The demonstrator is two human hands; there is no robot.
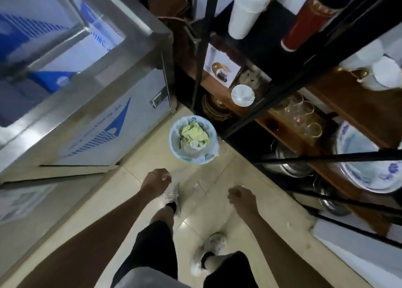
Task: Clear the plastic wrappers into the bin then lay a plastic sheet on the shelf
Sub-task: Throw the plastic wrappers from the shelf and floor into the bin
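Note:
A small round bin (174, 144) with a pale plastic liner stands on the tiled floor, holding crumpled yellow-green and clear wrappers (194, 133). Below it in view, my left hand (155, 180) and my right hand (241, 197) are both fisted, held apart above the floor. A faint clear plastic wrapper (189, 186) stretches between them, hard to make out against the tiles. The dark metal-framed shelf (359, 104) with wooden boards runs along the right.
A steel chest freezer (91, 104) with a glass lid fills the left side. The shelf carries stacked white cups (245, 11), drinking glasses (302, 115), a blue-patterned plate (365, 163) and steel pots (289, 163). My feet in pale shoes stand on the narrow floor strip.

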